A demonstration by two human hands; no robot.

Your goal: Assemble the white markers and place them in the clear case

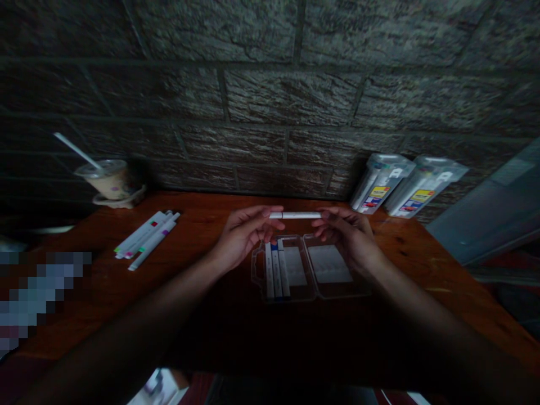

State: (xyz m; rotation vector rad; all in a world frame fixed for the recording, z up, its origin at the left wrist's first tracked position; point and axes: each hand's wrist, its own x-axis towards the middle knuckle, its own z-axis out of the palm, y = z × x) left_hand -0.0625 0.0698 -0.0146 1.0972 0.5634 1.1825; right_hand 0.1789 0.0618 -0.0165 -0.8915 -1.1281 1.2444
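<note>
A: What has the left hand (248,232) got hold of?
B: One end of a white marker (300,215). Thumb and forefinger are pinched on it, the other fingers loosely curled.
A: And the right hand (350,233)?
B: It pinches the opposite end, thumb and fingertips closed together. The marker lies level between the two hands, with a thin dark ring closer to the left one.
A: What's just below them?
B: A clear plastic case (310,267), opened flat on the wooden desk (198,228), on the wearer's side of the held marker and between the forearms. Three markers (277,270) lie side by side in the half nearer the left hand, one with a blue end. Both halves show a whitish panel.
A: Do the fingers touch the case?
B: I can't tell; the left fingers only overlap its far edge from here.
A: Anything out beyond the left hand?
B: A group of loose white markers (147,233) with coloured marks, then farther off a lidded cup (108,180) with a straw.
A: And past the right hand?
B: Two clear packs (405,187) with yellow labels, upright by the block wall (261,95).
</note>
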